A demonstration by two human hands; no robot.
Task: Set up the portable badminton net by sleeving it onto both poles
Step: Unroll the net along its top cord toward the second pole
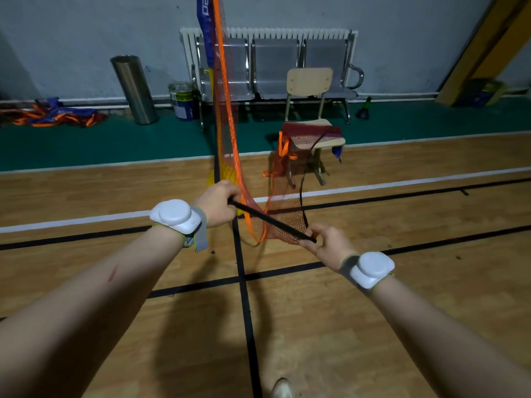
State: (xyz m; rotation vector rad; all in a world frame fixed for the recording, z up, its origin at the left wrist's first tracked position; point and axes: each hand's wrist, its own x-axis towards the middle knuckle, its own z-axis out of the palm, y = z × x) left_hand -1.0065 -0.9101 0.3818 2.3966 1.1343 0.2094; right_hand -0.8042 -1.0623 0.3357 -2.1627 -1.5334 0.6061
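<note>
A thin black pole runs slantwise between my hands, low over the wooden floor. My left hand grips its upper left end. My right hand pinches its lower right end together with the red-orange mesh of the net. The net's orange edge band rises steeply from the pole to the top of the view, where a blue sleeve hangs on an upright pole. The rest of the net lies bunched on a wooden chair.
A metal bench and radiator stand against the back wall. A steel bin and a paint bucket stand to the left, with another bundled net on the green floor strip. My shoe shows at the bottom.
</note>
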